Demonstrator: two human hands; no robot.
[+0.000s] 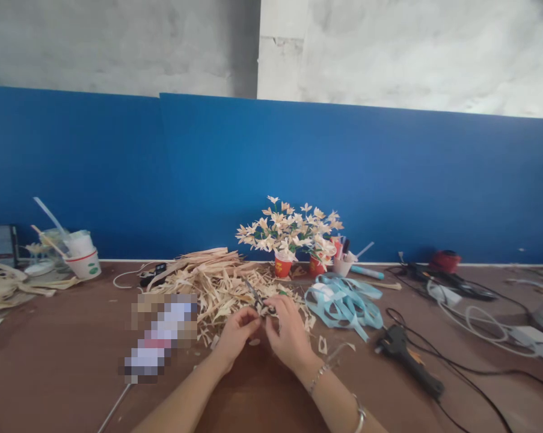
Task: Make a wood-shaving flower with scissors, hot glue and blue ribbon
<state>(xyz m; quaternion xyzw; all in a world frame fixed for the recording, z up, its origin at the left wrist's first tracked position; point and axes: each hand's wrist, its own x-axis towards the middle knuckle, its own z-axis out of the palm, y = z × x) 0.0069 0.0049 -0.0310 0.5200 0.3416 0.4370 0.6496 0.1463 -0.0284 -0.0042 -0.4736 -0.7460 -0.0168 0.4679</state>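
Observation:
My right hand [290,332], with a bracelet and a bangle on its wrist, is closed around a pair of scissors [254,293]. Their narrow blades point up and to the left, and the handles are mostly covered by my fingers. Thumb against fingers, my left hand [237,334] pinches something too small to make out, close beside the right fingertips. Just beyond both hands lies a loose pile of pale, dry husk-like strips and scraps [221,288]. Behind the pile, cream-coloured handmade flowers [289,228] stand in red paper cups [282,267].
Blue ribbon [347,304] lies tangled right of my hands. Farther right are a black glue gun [409,361] and cables [469,367]. A phone-like, pixelated object [160,337] lies at left. A white cup [84,263] stands near the blue partition [208,168].

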